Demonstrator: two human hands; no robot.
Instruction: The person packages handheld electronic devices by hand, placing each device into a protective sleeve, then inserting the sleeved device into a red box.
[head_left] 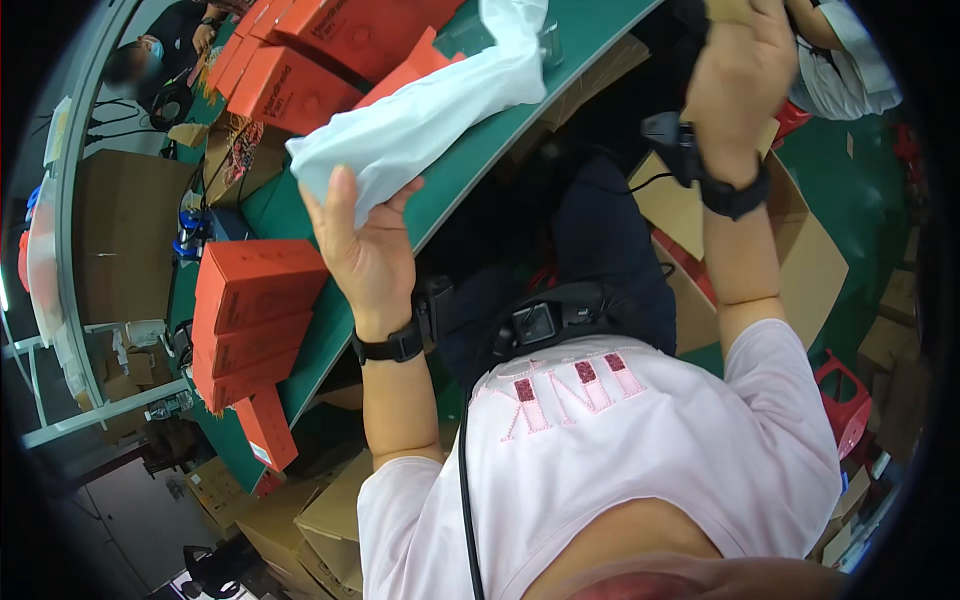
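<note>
A long white plastic bag (420, 125) slants over the edge of the green table, its far end reaching up to the top of the view. My left hand (365, 250) grips its near end, thumb on one side and fingers on the other. What the bag contains does not show. My right hand (745, 75) is raised at the upper right, away from the table and smeared by motion. Its fingers run toward the picture's rim beside something tan, and I cannot make out whether they hold anything. Red boxes (295, 92) stand beyond the bag.
More red boxes (255, 290) line the green table (440, 190) at the left. An opened cardboard carton (805, 260) stands below my right arm, near a red stool (845, 405). A co-worker (165, 50) sits at the far left; another person's sleeve (850, 60) shows at the upper right.
</note>
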